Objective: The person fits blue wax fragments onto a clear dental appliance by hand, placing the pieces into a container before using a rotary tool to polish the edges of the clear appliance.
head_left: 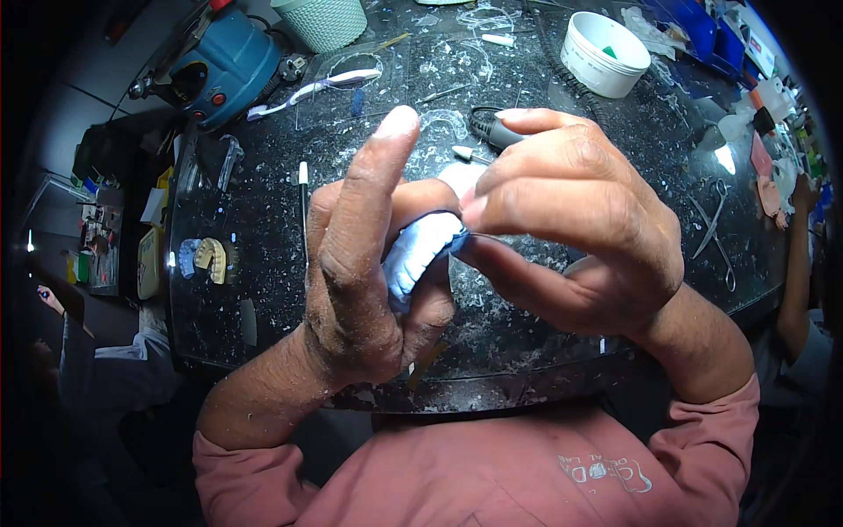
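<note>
My left hand (351, 255) is closed around a blue dental model (408, 261), an arch with a row of teeth whose top is washed out white by bright light. Its index finger points up, free of the model. From the other side, my right hand (580, 211) pinches the model's right end between thumb and fingertips. Whether something thin is also between those fingertips is hidden. Just behind my right hand lies a grey cable or tool body (498, 132), and a pale cone-shaped grinding tip (465, 153) pokes out beside the knuckles.
Dust and scraps cover the dark bench (263, 290). Around it are a blue machine (219, 66), a toothbrush (320, 86), a green woven basket (320, 22), a white tub (606, 54), scissors (716, 233) and a yellowish dental model (211, 259). Other people's arms show at both sides.
</note>
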The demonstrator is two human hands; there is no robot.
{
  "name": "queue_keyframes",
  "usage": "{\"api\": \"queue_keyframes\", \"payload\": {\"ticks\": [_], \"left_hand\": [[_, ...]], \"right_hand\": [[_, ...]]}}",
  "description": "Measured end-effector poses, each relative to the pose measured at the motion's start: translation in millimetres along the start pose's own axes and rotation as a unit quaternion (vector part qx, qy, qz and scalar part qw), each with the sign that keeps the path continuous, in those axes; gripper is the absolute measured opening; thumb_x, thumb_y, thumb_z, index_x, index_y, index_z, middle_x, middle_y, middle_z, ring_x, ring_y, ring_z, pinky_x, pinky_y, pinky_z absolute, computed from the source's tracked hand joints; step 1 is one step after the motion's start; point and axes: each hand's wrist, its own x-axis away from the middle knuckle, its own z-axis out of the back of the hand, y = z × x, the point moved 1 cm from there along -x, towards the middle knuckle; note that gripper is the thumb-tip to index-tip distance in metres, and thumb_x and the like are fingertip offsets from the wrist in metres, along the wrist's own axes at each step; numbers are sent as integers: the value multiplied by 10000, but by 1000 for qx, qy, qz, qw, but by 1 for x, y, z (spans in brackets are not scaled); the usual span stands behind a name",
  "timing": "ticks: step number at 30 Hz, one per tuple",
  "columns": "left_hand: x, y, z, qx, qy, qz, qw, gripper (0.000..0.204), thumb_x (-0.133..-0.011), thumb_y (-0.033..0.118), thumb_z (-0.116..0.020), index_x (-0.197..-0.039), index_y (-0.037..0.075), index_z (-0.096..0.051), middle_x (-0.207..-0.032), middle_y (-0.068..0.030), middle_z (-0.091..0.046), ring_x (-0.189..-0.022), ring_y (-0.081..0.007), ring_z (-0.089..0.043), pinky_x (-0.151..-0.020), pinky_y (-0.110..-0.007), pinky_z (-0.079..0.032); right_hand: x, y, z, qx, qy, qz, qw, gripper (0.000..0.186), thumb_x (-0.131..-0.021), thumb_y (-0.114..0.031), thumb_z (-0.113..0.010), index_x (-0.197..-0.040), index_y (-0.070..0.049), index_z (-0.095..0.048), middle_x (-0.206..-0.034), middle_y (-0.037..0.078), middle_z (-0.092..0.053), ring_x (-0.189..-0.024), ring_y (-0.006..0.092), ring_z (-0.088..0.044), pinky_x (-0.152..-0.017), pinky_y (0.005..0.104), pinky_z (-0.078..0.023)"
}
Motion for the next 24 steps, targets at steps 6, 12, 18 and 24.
{"api": "queue_keyframes", "payload": {"ticks": [6,12,18,24], "left_hand": [[8,-2,-15,46,4,83,996,637,-971,206,-434,-1460,-101,-166,-1049,-132,-564,-879,-126,-531,-828,-289,-436],[5,6,-19,365,7,368,855,497,-1010,96,-408,-1463,-14,-237,-1104,-107,-573,-964,-92,-541,-866,-242,-445],[7,3,-20,333,3,374,866,453,-1014,100,-414,-1442,1,-303,-1165,-76,-522,-987,-70,-509,-848,-220,-437],[4,4,-20,369,31,399,839,439,-1016,107,-411,-1430,-9,-321,-1120,-83,-558,-958,-83,-539,-843,-238,-449]], "right_hand": [[5,6,-2,-27,-8,-8,1000,293,-730,12,-786,-990,-22,-655,-902,70,-703,-866,184,-681,-937,436,-493],[7,12,-1,-46,-3,-79,996,289,-728,65,-741,-999,-14,-681,-926,69,-701,-879,190,-659,-925,407,-482],[10,11,-6,15,-52,-98,994,199,-749,-6,-752,-942,-47,-719,-888,49,-712,-861,184,-681,-940,406,-470],[12,14,-8,-38,-53,-187,980,176,-801,-65,-742,-969,-24,-714,-906,71,-701,-873,169,-667,-884,335,-483]]}}
